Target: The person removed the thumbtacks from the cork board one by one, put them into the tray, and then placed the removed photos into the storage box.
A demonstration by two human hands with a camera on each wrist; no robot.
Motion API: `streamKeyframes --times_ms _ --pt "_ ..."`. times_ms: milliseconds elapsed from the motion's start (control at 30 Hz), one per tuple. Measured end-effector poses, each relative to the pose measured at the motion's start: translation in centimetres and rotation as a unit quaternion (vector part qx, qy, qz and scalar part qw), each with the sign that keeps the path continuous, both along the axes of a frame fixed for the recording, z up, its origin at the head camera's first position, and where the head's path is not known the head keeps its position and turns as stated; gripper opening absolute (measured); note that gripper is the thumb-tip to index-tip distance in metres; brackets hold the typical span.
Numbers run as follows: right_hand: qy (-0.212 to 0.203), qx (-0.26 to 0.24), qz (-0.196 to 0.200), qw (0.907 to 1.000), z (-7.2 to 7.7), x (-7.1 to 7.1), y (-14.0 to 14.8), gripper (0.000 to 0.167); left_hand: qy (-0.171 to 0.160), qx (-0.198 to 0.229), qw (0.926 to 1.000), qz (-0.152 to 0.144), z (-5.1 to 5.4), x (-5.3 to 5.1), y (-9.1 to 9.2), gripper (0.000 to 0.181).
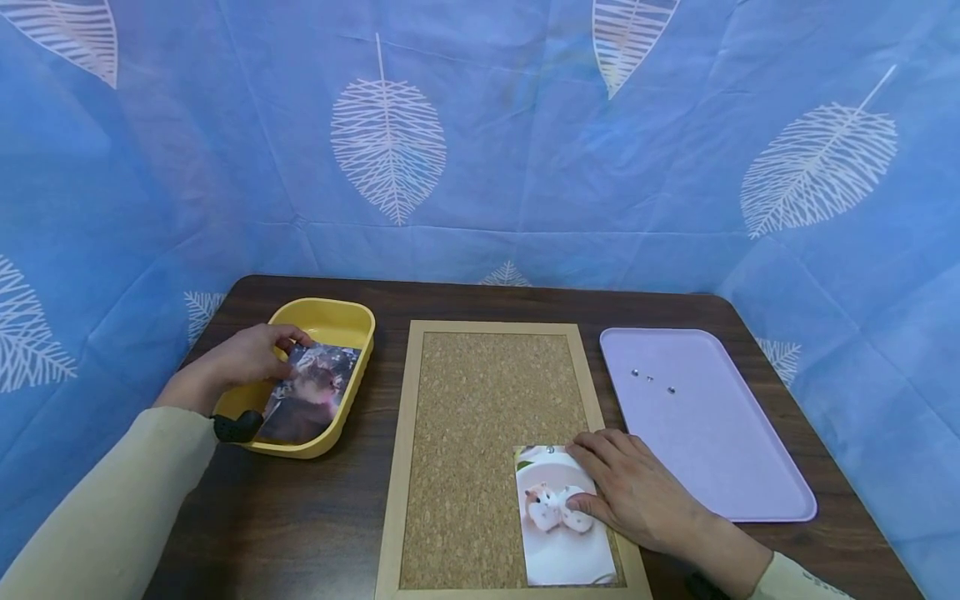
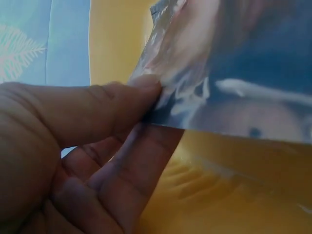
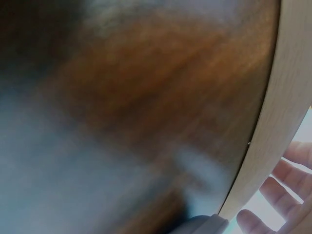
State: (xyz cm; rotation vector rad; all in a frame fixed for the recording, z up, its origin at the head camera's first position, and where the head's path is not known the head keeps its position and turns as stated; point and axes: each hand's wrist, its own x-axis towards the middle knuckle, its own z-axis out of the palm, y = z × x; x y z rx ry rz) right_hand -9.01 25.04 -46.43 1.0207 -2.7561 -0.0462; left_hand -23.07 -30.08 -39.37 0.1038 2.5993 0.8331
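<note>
Over the yellow basket (image 1: 352,315), my left hand (image 1: 251,360) pinches the edge of a glossy photo (image 1: 318,387) between thumb and fingers. The left wrist view shows that photo's shiny corner (image 2: 234,92) under the thumb, with the basket's yellow wall behind. A photo of two hamsters (image 1: 566,554) lies upright at the lower right of the corkboard (image 1: 480,400). At its top edge sits a small clear pin (image 1: 551,450). My right hand (image 1: 637,492) rests on this photo's right side and the wooden frame, its fingers extended.
A lavender tray (image 1: 720,442) stands right of the corkboard and carries a few small shiny pins (image 1: 671,390). Everything stands on a dark wooden table (image 1: 300,517). Behind it hangs a blue cloth (image 1: 525,150) with white leaf patterns.
</note>
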Motion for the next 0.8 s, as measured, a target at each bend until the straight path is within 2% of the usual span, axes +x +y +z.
streamKeyframes --times_ms 200,400,533,700,800 --pt "0.009 -0.005 0.004 0.9999 -0.1 -0.1 0.0 0.062 0.017 0.003 0.9996 0.021 -0.2 -0.1 0.2 0.048" --pt "0.013 -0.011 0.009 0.9998 -0.2 0.0 0.0 0.062 0.01 -0.012 0.9995 0.029 -0.3 0.0 0.3 0.05" --pt "0.017 -0.017 0.015 0.9996 -0.2 0.0 0.1 0.062 0.003 -0.022 0.9989 0.041 0.0 0.2 0.3 0.05" --pt "0.014 -0.017 0.015 0.9997 -0.1 -0.1 0.1 0.063 -0.001 -0.01 0.9986 0.053 0.6 0.8 0.4 0.051" --pt "0.007 -0.013 0.012 0.9998 0.0 -0.1 0.1 0.063 0.014 -0.019 0.9981 0.058 1.2 1.4 0.7 0.051"
